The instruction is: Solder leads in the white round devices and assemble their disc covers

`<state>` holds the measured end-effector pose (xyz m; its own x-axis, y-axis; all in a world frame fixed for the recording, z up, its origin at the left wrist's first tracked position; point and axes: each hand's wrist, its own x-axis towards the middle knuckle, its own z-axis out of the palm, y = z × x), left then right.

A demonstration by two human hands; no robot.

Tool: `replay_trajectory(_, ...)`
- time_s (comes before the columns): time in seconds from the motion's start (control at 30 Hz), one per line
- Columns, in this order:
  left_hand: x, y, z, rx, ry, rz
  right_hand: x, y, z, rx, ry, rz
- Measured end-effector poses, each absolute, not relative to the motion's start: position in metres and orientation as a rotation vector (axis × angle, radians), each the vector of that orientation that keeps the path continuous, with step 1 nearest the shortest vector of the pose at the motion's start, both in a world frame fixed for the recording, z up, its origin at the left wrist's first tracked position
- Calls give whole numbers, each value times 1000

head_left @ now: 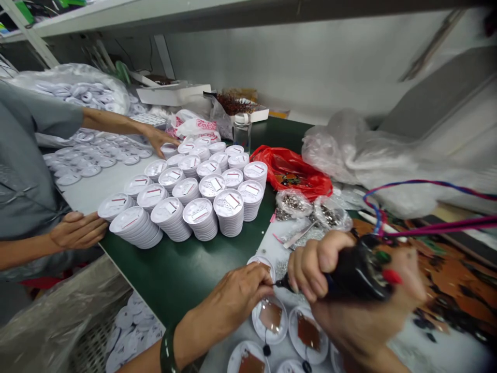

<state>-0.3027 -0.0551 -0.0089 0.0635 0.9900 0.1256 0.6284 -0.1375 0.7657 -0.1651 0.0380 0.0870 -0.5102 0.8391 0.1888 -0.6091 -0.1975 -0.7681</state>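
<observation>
My right hand is wrapped around a black electric screwdriver, its tip pointing left. My left hand has thumb and fingers pinched together at that tip; whatever is between them is too small to make out. Just below the fingertips lies a round white plastic case with a brown circuit board inside. Another such case is partly hidden behind my left fingers. More cases with brown boards and short black leads lie toward me. A dark bangle circles my left wrist.
Stacked white round cases fill the green tabletop on the left. A co-worker's hand touches the far stacks, the other the near ones. Beyond are small-parts bags, a red bag and, right, brown boards.
</observation>
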Motion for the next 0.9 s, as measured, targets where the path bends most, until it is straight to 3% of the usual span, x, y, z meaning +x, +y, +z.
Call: replay_trajectory(0.9, -306, -58, 3, 2008, 1553, 716, -167, 35, 95, -362, -1062, 2009)
